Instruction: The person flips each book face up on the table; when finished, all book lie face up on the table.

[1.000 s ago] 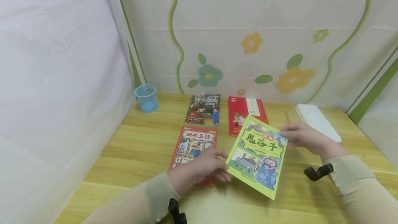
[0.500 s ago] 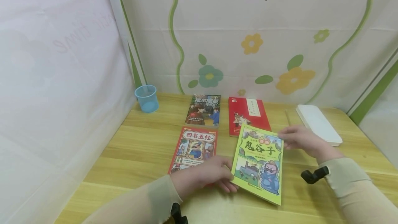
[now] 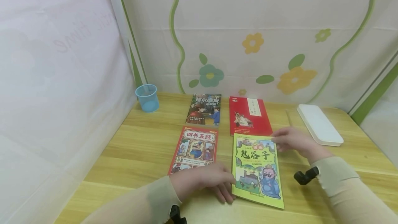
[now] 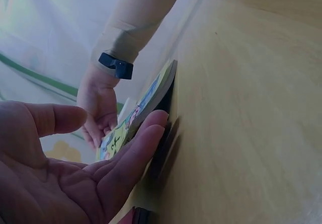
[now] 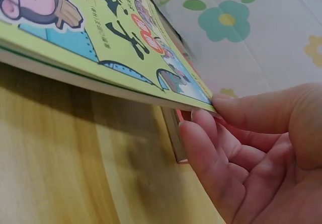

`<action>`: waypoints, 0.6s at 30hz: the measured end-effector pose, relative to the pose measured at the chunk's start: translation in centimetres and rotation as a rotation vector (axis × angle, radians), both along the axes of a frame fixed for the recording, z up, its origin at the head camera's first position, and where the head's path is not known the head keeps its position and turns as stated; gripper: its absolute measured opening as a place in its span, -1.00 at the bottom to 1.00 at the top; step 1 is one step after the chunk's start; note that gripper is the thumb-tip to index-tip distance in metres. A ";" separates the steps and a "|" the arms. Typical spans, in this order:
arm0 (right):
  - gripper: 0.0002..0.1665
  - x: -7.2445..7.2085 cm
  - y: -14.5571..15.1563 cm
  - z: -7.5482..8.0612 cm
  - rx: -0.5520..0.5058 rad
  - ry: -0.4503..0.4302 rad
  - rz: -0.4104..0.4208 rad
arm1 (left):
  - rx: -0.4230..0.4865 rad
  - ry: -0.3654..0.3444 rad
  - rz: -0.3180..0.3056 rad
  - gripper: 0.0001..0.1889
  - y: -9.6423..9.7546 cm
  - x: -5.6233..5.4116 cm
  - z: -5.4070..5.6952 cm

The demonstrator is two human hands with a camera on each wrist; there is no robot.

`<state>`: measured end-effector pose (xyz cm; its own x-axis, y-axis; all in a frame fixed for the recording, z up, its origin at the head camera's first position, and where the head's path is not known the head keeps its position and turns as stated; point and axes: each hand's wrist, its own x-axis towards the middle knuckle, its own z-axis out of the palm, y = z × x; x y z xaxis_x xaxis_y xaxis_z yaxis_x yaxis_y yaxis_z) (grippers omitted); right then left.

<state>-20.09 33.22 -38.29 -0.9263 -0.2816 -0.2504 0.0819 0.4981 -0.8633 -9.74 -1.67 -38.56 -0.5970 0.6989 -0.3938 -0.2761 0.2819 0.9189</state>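
Note:
A yellow comic book (image 3: 256,170) is tilted just above the table, its far right corner pinched between the thumb and fingers of my right hand (image 3: 300,142). In the right wrist view, a gap with shadow shows under the book's raised edge. My left hand (image 3: 214,180) is at the book's left edge, its fingers (image 4: 133,166) extended along that side and the thumb held apart. Whether those fingers bear any weight I cannot tell. Partly hidden behind the left hand lies a red comic book (image 3: 196,148) with cartoon panels.
Behind lie a dark-covered book (image 3: 203,110) and a red book (image 3: 250,116). A blue cup (image 3: 147,98) stands at the back left. A white case (image 3: 320,124) lies at the right, with a thin stick (image 3: 289,117) beside it. Patterned curtains border the table (image 3: 136,148).
The yellow comic book has come down toward the table and turned straighter, uncovering more of the red book behind. My right hand has moved nearer with it; the left thumb has come off its edge.

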 end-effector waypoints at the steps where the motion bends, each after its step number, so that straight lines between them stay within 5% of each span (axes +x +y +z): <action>1: -0.57 0.0 -0.1 -0.1 0.004 -0.001 0.006 | -0.004 0.005 -0.008 -0.77 0.0 0.0 0.1; 18: -0.67 0.3 -0.9 -0.9 0.029 -0.050 -0.034 | -0.023 0.028 -0.021 -0.75 -0.4 0.1 0.7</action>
